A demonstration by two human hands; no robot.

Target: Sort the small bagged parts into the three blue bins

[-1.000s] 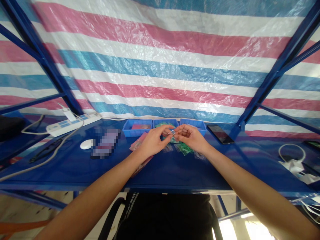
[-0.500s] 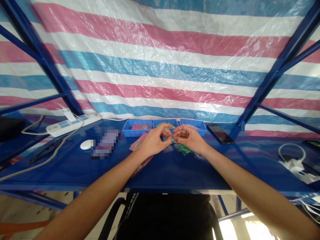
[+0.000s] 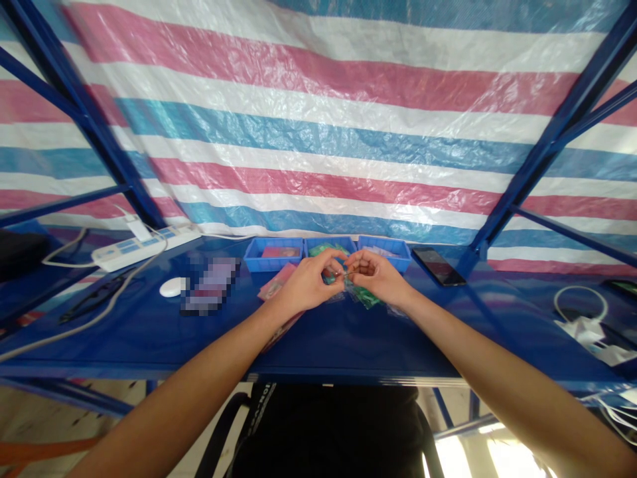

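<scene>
Leaving room on the bench [image 3: 348, 340] to its edge [image 3: 348, 380] at six o'clock, left hand [image 3: 317, 279] and right hand [image 3: 374, 274] pinch a small item [image 3: 347, 273], at the left's three and right's nine.

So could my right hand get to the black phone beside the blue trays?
Probably yes. The phone lies uncovered on the table, just right of your right hand, and nothing seems to block the way. Those fingertips do look busy with a small item, though.
</scene>
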